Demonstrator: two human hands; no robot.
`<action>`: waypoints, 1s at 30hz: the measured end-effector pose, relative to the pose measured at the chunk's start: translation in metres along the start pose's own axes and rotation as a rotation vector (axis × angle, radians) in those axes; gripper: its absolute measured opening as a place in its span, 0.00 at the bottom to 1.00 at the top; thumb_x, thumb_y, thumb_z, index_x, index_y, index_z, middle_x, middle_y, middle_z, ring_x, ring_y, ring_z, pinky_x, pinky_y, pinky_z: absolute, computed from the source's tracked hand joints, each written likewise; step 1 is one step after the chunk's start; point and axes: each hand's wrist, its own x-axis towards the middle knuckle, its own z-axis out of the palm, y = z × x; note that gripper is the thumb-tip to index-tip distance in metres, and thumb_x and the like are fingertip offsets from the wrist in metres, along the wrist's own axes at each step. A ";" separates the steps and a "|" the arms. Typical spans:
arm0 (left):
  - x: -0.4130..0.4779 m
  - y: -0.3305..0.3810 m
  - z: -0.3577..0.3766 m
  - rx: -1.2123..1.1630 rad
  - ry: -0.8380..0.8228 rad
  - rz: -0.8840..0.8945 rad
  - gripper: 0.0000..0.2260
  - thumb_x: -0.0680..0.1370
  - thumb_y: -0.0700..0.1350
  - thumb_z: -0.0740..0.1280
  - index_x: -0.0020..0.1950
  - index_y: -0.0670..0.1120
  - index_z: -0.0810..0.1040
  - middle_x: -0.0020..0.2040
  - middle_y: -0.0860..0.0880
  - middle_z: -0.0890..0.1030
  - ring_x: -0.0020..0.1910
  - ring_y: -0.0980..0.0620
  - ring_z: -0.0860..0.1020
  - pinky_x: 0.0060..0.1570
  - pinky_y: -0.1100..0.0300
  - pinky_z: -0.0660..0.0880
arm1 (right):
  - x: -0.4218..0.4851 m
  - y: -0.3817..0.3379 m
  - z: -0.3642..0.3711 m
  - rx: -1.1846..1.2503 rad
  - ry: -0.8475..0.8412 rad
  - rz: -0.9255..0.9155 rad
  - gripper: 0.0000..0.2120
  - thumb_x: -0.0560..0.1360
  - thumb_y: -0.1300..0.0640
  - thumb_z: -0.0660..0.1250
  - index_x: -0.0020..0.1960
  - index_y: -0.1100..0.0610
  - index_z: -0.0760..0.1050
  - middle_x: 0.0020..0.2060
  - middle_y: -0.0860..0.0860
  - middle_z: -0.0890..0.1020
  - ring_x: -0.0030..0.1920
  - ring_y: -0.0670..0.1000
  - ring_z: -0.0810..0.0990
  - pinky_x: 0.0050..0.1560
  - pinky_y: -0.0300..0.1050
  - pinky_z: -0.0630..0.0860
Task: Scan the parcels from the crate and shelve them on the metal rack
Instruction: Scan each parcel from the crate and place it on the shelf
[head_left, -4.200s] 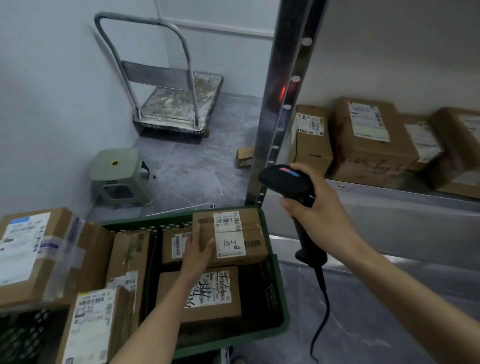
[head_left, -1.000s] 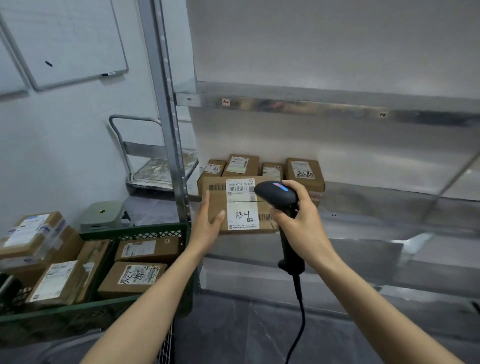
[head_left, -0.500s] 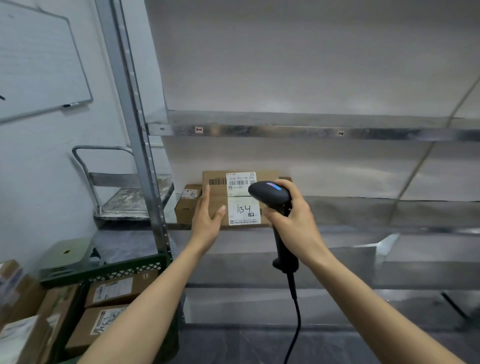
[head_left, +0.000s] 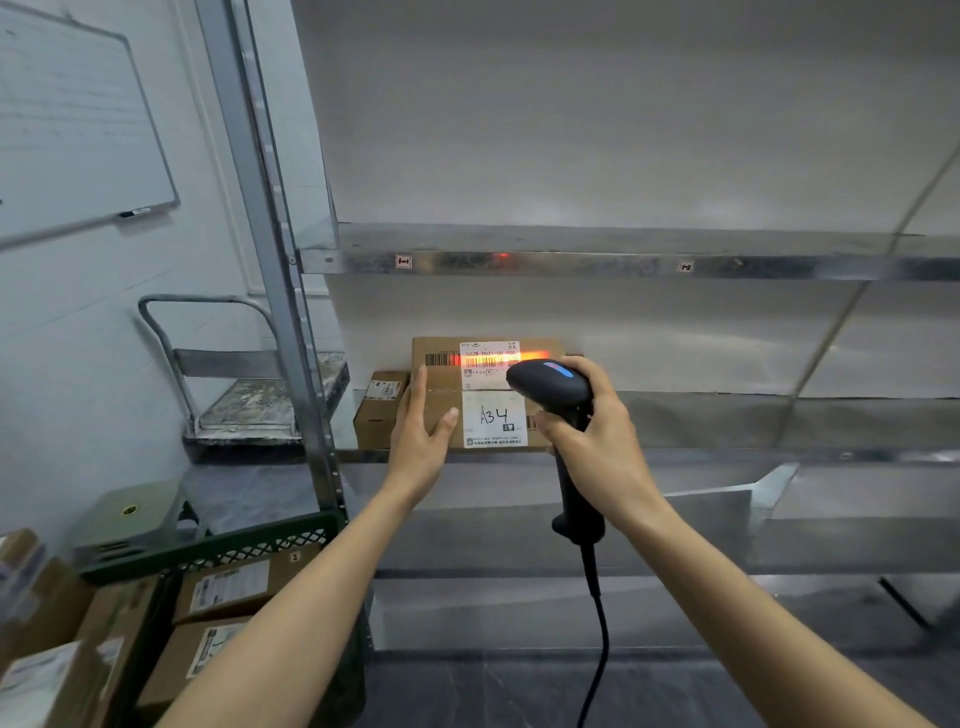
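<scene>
My left hand (head_left: 418, 441) holds a brown parcel (head_left: 441, 395) by its left edge, thumb across the front; its white label reads "A34". The parcel stands upright at the front of the metal rack's middle shelf (head_left: 727, 421); I cannot tell if it rests on it. My right hand (head_left: 597, 447) grips a black corded scanner (head_left: 550, 382) just right of the parcel. A red beam lies across the barcode on the top label. The green crate (head_left: 223, 551) at lower left holds more parcels (head_left: 228, 587).
A smaller box (head_left: 379, 410) sits on the shelf behind the parcel's left side. The rack's post (head_left: 270, 260) rises on the left, with an upper shelf edge (head_left: 571, 264). A platform trolley (head_left: 249, 400), a green stool (head_left: 124, 514) and a whiteboard (head_left: 72, 130) are further left.
My left hand lifted the A34 parcel out of the crate and brought it up to the rack's middle shelf. The scanner's red beam now lies on its barcode.
</scene>
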 end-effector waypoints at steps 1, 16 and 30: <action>0.000 0.000 0.000 0.000 0.000 -0.002 0.30 0.81 0.52 0.60 0.78 0.59 0.46 0.79 0.54 0.51 0.77 0.51 0.52 0.71 0.48 0.55 | 0.000 0.000 0.000 0.002 -0.003 -0.002 0.23 0.73 0.66 0.67 0.63 0.47 0.69 0.50 0.42 0.78 0.44 0.36 0.77 0.45 0.31 0.74; 0.000 0.007 -0.004 -0.018 0.016 -0.002 0.30 0.81 0.51 0.61 0.78 0.58 0.47 0.78 0.53 0.53 0.76 0.54 0.54 0.70 0.54 0.55 | 0.004 0.000 0.000 0.027 -0.017 -0.001 0.23 0.73 0.64 0.69 0.63 0.46 0.69 0.50 0.43 0.79 0.43 0.39 0.77 0.48 0.38 0.75; 0.021 0.026 -0.013 -0.024 0.068 -0.027 0.30 0.80 0.53 0.61 0.77 0.61 0.48 0.77 0.53 0.58 0.74 0.51 0.60 0.71 0.51 0.61 | 0.016 -0.002 -0.015 0.084 -0.059 -0.049 0.22 0.74 0.63 0.69 0.62 0.44 0.70 0.52 0.45 0.80 0.48 0.45 0.78 0.51 0.41 0.76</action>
